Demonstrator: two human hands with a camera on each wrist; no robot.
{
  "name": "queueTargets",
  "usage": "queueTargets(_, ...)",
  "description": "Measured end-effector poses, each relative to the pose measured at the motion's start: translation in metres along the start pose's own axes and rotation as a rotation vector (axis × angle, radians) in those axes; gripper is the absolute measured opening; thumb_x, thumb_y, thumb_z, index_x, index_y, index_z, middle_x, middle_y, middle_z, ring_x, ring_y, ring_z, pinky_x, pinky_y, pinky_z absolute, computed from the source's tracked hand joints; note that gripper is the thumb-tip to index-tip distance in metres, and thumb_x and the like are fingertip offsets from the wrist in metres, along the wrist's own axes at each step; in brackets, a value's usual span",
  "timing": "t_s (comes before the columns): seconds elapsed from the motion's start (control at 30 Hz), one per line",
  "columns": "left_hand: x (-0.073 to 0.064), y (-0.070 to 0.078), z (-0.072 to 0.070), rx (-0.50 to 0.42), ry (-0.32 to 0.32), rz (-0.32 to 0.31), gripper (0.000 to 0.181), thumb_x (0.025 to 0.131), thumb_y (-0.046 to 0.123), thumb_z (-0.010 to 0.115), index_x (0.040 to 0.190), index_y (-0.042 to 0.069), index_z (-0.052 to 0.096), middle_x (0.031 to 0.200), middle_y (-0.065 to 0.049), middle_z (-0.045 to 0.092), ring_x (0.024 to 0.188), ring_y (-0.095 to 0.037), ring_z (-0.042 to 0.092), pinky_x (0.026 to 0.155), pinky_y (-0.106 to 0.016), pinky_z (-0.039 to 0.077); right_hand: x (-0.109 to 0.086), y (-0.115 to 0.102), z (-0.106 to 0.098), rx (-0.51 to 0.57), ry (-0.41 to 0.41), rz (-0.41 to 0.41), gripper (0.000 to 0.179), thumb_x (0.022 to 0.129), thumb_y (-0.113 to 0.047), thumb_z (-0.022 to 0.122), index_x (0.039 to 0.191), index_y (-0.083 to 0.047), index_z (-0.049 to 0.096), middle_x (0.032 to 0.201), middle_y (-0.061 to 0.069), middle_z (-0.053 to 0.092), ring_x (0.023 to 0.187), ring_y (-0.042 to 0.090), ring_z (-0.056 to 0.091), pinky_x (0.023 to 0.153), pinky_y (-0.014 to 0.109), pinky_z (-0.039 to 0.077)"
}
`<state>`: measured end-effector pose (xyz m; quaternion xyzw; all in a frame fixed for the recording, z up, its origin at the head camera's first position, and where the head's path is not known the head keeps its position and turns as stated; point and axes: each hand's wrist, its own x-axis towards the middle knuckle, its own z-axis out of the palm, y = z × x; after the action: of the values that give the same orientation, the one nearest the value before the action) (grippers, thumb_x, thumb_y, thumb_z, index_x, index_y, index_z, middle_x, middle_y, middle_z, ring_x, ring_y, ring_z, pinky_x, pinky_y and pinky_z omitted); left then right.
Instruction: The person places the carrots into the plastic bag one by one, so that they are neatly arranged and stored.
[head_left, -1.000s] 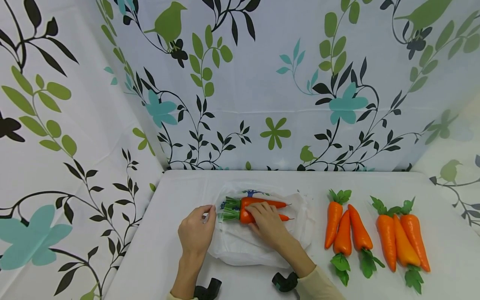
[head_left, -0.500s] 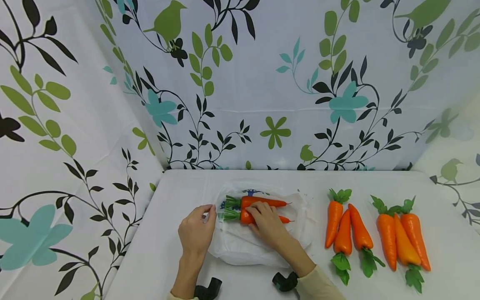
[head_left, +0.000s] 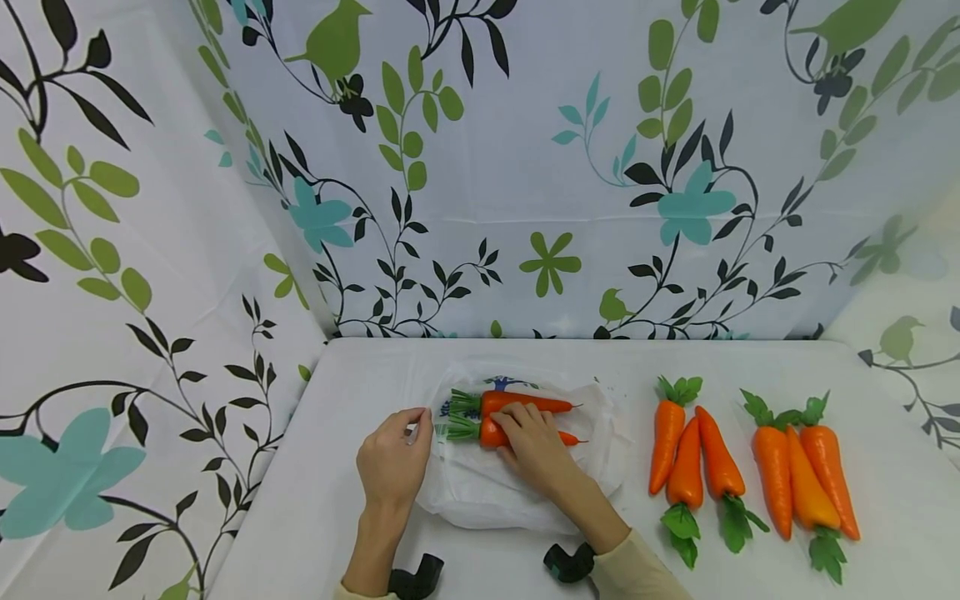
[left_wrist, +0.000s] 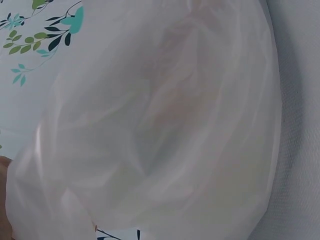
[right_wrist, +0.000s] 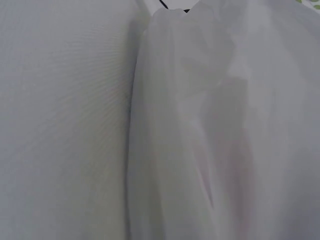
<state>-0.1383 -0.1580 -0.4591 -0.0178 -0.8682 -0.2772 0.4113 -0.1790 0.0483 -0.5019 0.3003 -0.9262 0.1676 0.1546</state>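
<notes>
White plastic bag (head_left: 480, 496) lies beneath two carrots (head_left: 525, 402); your left hand (head_left: 393, 454) pinches its edge, probably for tension, while your right hand (head_left: 536, 446) curls round the near carrot (head_left: 490, 433), seemingly steadying it.

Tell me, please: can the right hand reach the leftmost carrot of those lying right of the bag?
Probably yes: nothing visible stands between the bag and the leftmost carrot, though the right hand holds the lower carrot there and may first need to release it.
</notes>
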Motion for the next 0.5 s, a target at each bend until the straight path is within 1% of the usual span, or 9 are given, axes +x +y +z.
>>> queueTargets(0.1,0.0003,-0.0001,0.0005,0.004,0.012,0.005,0.01,0.08,0.012,0.069,0.081,0.003,0.074,0.077,-0.008,0.074,0.056,-0.019,0.066,0.051,-0.034,0.054,0.0001,-0.0001,-0.0004,-0.008,-0.006,-0.002,0.046,0.082,-0.028,0.071,0.124,-0.015,0.057,0.119,0.002,0.055,0.106,0.022,0.049,0.084,0.036,0.04)
queueTargets(0.2,0.0007,0.0001,0.001,0.003,0.019,0.007,0.009,0.079,0.011,0.07,0.081,0.003,0.074,0.076,-0.008,0.074,0.055,-0.019,0.066,0.05,-0.034,0.053,0.0003,-0.0002,-0.0017,-0.013,-0.02,0.007,0.049,0.082,-0.029,0.071,0.126,-0.016,0.056,0.121,0.002,0.054,0.108,0.021,0.048,0.087,0.037,0.04)
queueTargets(0.33,0.0011,0.0007,0.0013,0.004,0.016,0.006,0.009,0.079,0.011,0.07,0.081,0.003,0.074,0.076,-0.009,0.074,0.056,-0.02,0.066,0.051,-0.034,0.054,0.001,-0.0002,-0.0046,-0.003,-0.037,0.021,0.051,0.081,-0.028,0.072,0.128,-0.017,0.055,0.122,0.002,0.053,0.112,0.022,0.046,0.091,0.039,0.04)
queueTargets(0.5,0.0013,0.001,0.0017,0.009,0.008,-0.003,0.01,0.08,0.013,0.07,0.081,0.004,0.074,0.077,-0.008,0.074,0.057,-0.02,0.067,0.052,-0.035,0.054,0.0013,-0.0007,-0.0092,0.011,-0.057,0.033,0.053,0.082,-0.029,0.072,0.13,-0.018,0.053,0.124,0.002,0.052,0.113,0.022,0.045,0.092,0.039,0.039)
